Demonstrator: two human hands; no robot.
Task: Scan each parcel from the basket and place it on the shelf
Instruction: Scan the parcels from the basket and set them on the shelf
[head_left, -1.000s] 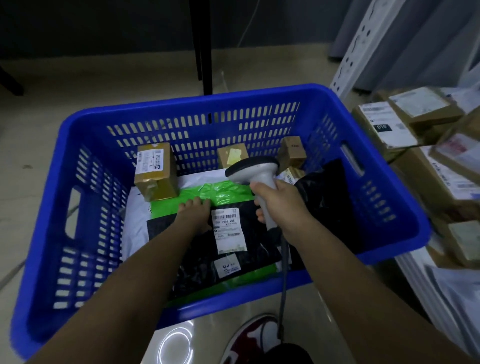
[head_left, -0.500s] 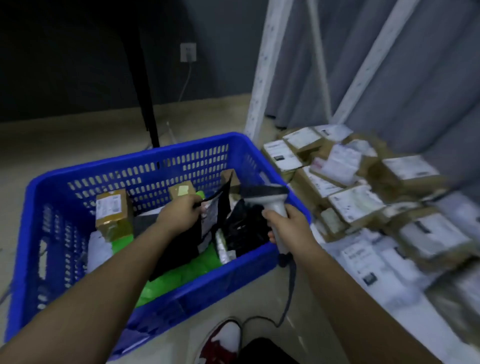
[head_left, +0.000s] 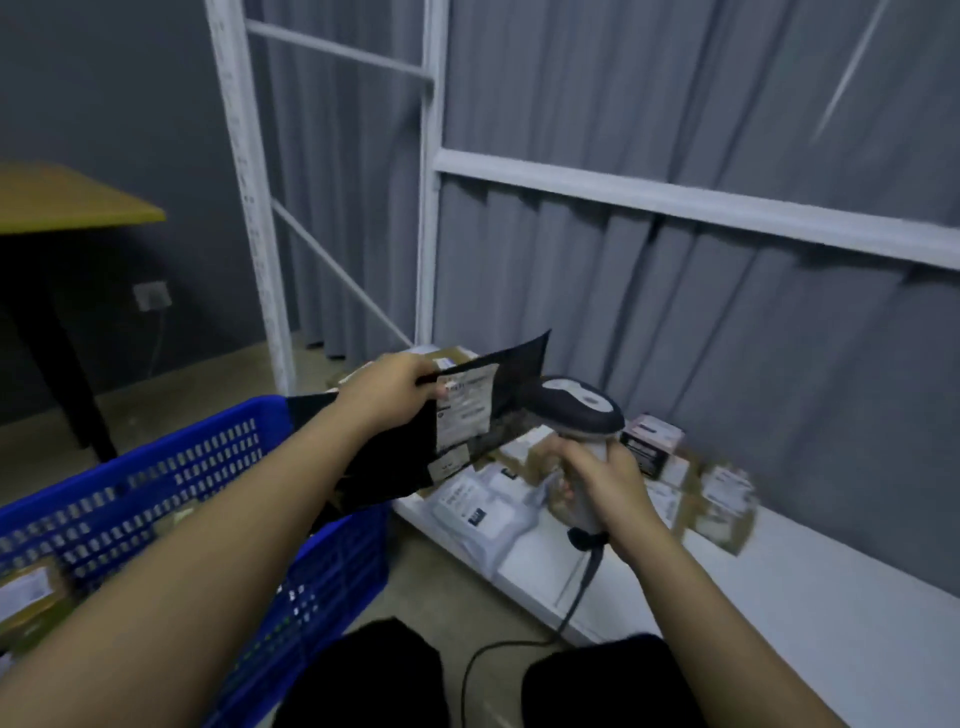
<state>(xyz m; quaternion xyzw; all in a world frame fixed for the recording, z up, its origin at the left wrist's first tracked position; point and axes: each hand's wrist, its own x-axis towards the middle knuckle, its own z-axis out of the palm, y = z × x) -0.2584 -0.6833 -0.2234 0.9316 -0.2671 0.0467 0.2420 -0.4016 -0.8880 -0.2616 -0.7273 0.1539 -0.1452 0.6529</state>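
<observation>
The white shelf fills the right side now, where a second ago the view looked straight down into the basket: the person has turned from the basket toward the shelf. Its low board already carries a huddle of boxes and pale mailers at the near end, with bare board closer to the camera. The blue basket has slid off to the lower left; a brown box shows blurred inside it, so more parcels look to be waiting.

And the black bag is out! A second ago it lay flat in the basket under the left hand; now it hangs in the air between basket and shelf, label side toward the person. The left hand pinches its upper edge, thumb curled over the top. Just beside it, the right hand is wrapped round the handle of the scanner, its head right next to the bag's white label, cord trailing to the floor.

That reads as the scan being made in mid-carry; whether it has registered cannot be told. If it has, the bag goes down next, and the bare stretch of board looks the likely spot.
</observation>
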